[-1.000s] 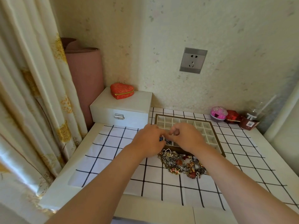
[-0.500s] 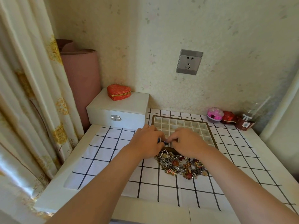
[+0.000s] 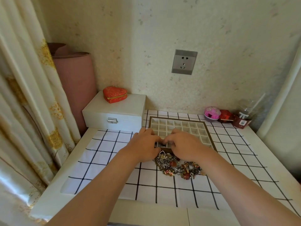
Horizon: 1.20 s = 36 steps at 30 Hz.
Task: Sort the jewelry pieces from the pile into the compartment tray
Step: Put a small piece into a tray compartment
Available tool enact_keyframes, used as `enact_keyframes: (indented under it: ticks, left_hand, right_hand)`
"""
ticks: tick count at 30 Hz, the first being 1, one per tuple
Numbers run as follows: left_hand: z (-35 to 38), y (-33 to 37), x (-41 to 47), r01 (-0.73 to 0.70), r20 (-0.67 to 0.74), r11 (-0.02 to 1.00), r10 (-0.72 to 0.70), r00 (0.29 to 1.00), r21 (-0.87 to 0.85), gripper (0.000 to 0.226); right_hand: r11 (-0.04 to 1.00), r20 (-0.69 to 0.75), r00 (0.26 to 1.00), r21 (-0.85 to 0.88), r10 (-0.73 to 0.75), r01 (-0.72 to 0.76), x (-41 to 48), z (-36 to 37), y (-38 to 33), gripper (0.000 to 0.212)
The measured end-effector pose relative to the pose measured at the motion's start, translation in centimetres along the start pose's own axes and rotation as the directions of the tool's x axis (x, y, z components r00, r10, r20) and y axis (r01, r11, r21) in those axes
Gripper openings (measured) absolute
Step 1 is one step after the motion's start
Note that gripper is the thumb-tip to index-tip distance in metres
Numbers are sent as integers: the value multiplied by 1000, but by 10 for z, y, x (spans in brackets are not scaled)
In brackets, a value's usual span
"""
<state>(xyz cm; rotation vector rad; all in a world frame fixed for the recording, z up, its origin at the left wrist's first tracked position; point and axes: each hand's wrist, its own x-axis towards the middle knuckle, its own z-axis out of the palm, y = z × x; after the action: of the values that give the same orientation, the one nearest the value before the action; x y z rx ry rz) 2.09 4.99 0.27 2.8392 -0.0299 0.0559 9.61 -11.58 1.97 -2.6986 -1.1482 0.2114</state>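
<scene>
A cream compartment tray [image 3: 208, 128] with a brown rim lies on the checked cloth [image 3: 105, 160] near the wall. Just in front of it is the jewelry pile [image 3: 177, 166], a tangle of silver chains and red pieces. My left hand [image 3: 143, 145] and right hand [image 3: 185, 147] meet fingertip to fingertip over the tray's front-left compartments. Their curled fingers pinch a small dark jewelry piece [image 3: 161, 145], mostly hidden by the fingers. The right wrist covers the far edge of the pile.
A white jewelry box [image 3: 114, 115] topped by a red heart-shaped case [image 3: 114, 94] stands left of the tray. A pink rolled mat [image 3: 76, 82] and curtain [image 3: 24, 95] are at the left. At the back right sit a pink round box [image 3: 211, 113], a red box [image 3: 225, 115] and a clear bottle [image 3: 244, 118].
Both hands stay joined and have sunk a little toward the tray's front-left compartments. The view has tilted slightly; the pile lies unchanged.
</scene>
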Motion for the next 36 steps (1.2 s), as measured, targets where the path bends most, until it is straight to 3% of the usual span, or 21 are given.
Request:
enact_keyframes:
  ticks: [7,11,14,18,22,26,28,31,36]
  left_hand:
    - [1,25,0,-116,-191,985,91,977,-126,26]
    - [9,42,1,-154,-136,982,138,981,-114,21]
    - [15,47,3,-142,-89,987,135,987,-76,18]
    - [15,46,3,-112,-64,993,109,992,-47,16]
    - [13,42,2,-89,-47,994,87,995,-57,16]
    - [13,42,3,-94,-50,991,90,995,-91,21]
    - [12,44,4,-94,-57,979,85,995,-183,20]
    - [7,51,6,-56,-60,880,32,998,-472,13]
    - [-3,60,10,41,-72,665,-142,987,-746,17]
  right_hand:
    - [994,-178,984,101,-10,28,-29,-15,33,20]
    - [996,-118,992,83,-36,46,-47,-13,42,17]
    - [993,-57,991,-25,-120,119,-51,-3,37,24]
    - [967,-72,980,-191,-185,169,-51,4,32,28]
    - [966,-81,980,-204,-180,160,-50,6,33,23]
    - [997,-104,992,-21,-77,76,-49,5,38,10]
    - [982,-134,991,190,13,13,-49,2,40,9]
    - [864,-134,981,501,137,-52,-51,-7,39,11]
    - [649,-140,951,757,276,-77,-51,-22,36,2]
